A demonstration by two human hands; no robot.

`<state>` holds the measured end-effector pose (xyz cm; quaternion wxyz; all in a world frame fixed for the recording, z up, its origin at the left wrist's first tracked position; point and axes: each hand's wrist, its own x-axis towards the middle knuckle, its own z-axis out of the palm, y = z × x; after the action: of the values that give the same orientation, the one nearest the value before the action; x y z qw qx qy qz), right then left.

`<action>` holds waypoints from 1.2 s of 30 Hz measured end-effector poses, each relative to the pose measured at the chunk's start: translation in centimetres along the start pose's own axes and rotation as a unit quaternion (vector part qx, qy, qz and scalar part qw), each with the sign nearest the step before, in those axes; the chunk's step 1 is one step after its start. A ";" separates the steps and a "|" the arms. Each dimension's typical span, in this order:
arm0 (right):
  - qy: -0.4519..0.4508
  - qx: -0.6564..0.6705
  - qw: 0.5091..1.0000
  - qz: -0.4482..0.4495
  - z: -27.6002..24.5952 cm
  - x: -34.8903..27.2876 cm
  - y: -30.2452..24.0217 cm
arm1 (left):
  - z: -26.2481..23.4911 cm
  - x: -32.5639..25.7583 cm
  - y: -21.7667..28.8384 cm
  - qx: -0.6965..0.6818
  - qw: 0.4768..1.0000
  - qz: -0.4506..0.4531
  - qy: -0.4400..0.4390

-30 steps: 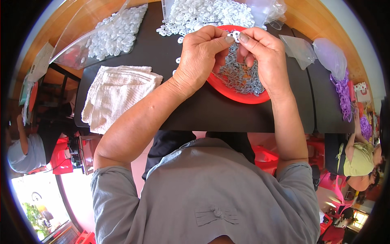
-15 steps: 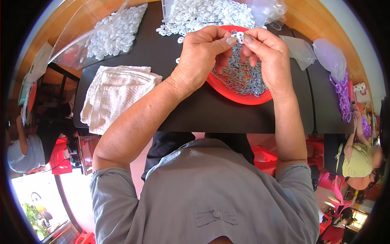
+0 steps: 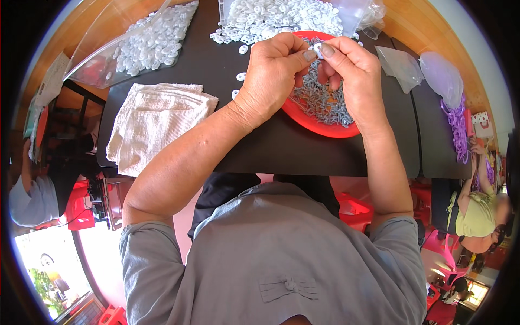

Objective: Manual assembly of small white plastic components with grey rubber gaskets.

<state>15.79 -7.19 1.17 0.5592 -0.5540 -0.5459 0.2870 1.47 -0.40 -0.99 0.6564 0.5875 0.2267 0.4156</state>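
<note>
My left hand (image 3: 273, 73) and my right hand (image 3: 352, 73) meet fingertip to fingertip above a red plate (image 3: 309, 120) on the black table (image 3: 271, 151). Together they pinch a small white plastic ring piece (image 3: 318, 50). The plate holds a heap of small grey metal parts (image 3: 319, 103), partly hidden by both hands. Just beyond the plate lies a loose pile of white plastic rings (image 3: 271, 16).
A folded white cloth (image 3: 154, 122) lies left on the table. A clear bag of white rings (image 3: 146, 43) sits at the far left. Empty clear bags (image 3: 403, 65) and purple pieces (image 3: 459, 127) lie to the right. Other people sit at both sides, below the table's level.
Both hands stay together over the plate; the fingers have shifted slightly around the small white piece. Nothing else moved.
</note>
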 end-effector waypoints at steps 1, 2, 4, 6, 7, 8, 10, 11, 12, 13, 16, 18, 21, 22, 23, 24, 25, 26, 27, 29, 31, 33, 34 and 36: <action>-0.003 -0.003 1.000 -0.007 0.0 0.1 0.0 | 0.0 0.0 0.0 0.003 1.000 -0.004 -0.001; -0.006 -0.006 1.000 -0.014 0.0 0.1 0.0 | 0.0 0.0 0.0 0.003 1.000 -0.004 -0.001; -0.007 0.007 1.000 -0.003 0.1 0.1 0.0 | 0.2 0.1 -0.2 0.009 1.000 -0.006 0.008; -0.007 0.020 1.000 0.006 0.2 0.0 0.0 | 0.1 0.0 -0.2 0.005 1.000 -0.009 0.008; -0.004 0.015 1.000 0.007 0.3 0.0 0.1 | 0.2 0.0 -0.2 0.001 1.000 -0.013 0.008; -0.001 0.010 1.000 0.007 0.2 0.0 0.1 | 0.2 0.0 -0.1 0.002 1.000 -0.012 0.006; 0.002 0.019 1.000 0.004 0.0 0.0 0.1 | 0.4 0.0 0.2 -0.018 1.000 -0.011 0.002; 0.002 0.029 1.000 0.003 -0.2 0.1 0.1 | 0.3 0.0 0.3 -0.018 1.000 -0.009 -0.001; 0.005 0.028 1.000 0.001 -0.4 0.1 0.1 | 0.3 0.0 0.4 -0.026 1.000 -0.015 -0.009; 0.006 0.030 1.000 0.004 -0.5 0.2 0.1 | 0.2 0.0 0.5 -0.035 0.999 -0.022 -0.015; -0.001 0.032 0.999 0.007 -1.1 0.3 0.0 | 0.1 -0.1 0.6 -0.040 0.999 -0.018 -0.019; -0.011 0.033 0.999 0.007 -1.5 0.4 -0.2 | 0.2 0.0 0.9 -0.031 0.999 -0.009 -0.010; -0.039 0.036 0.999 -0.001 -1.9 0.5 -0.4 | -0.3 0.4 0.7 -0.017 0.999 0.021 -0.032; -0.056 0.052 0.997 0.001 -1.9 0.4 -0.5 | -0.4 0.4 0.7 -0.011 0.997 0.041 -0.063; -0.073 0.069 0.995 0.004 -2.0 0.4 -0.5 | -0.5 0.4 0.6 -0.011 0.997 0.041 -0.063; -0.073 0.070 0.995 0.005 -2.0 0.4 -0.5 | -0.5 0.4 0.6 -0.010 0.997 0.043 -0.069; -0.082 0.083 0.993 0.013 -2.1 0.5 -0.5 | -0.5 0.4 0.6 -0.009 0.996 0.045 -0.076; -0.091 0.096 0.991 0.022 -2.2 0.5 -0.5 | -0.5 0.3 0.6 -0.009 0.996 0.045 -0.076; -0.091 0.096 0.991 0.022 -2.2 0.4 -0.5 | -0.4 0.3 0.6 0.009 0.997 0.049 -0.064; -0.099 0.117 0.987 0.042 -2.1 0.4 -0.6 | -0.4 0.2 0.6 0.028 0.997 0.053 -0.051; -0.105 0.119 0.986 0.048 -2.1 0.3 -0.8 | 0.0 0.2 0.4 0.005 0.994 0.104 -0.043; -0.110 0.121 0.985 0.054 -2.1 0.3 -0.8 | -0.2 0.0 0.6 0.020 0.994 0.097 -0.048; -0.113 0.139 0.981 0.069 -2.0 0.2 -0.6 | -0.3 0.0 0.6 0.036 0.994 0.090 -0.054; -0.116 0.158 0.977 0.084 -2.0 0.2 -0.5 | -0.1 0.1 0.2 0.024 0.992 0.116 -0.040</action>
<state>17.59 -7.71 2.12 0.5460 -0.4656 -0.5066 0.4780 1.34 -0.29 -0.79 0.5979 0.6415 0.1405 0.4596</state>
